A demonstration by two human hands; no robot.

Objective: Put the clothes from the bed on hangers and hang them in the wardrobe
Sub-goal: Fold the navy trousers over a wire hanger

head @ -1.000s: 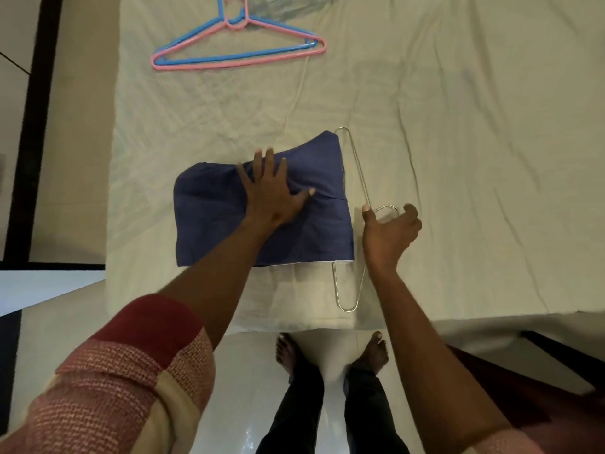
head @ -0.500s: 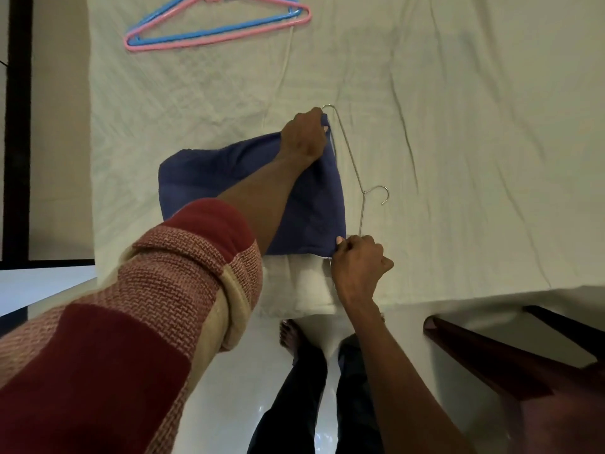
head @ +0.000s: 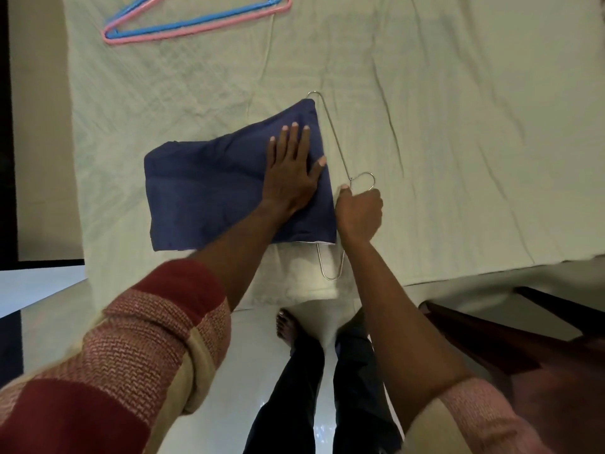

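Under my left hand (head: pixel 291 178) lay the folded blue cloth (head: pixel 209 198) on the bed sheet (head: pixel 458 126); fingers were straight and spread, palm pressed flat on its right part. Just right of it, my right hand (head: pixel 359 213) was curled around the wire hanger (head: pixel 334 139) at the base of its hook. The hanger ran along the cloth's right edge, its ends showing beyond and before the cloth. Far beyond my left hand lay pink and blue hangers (head: pixel 196 22).
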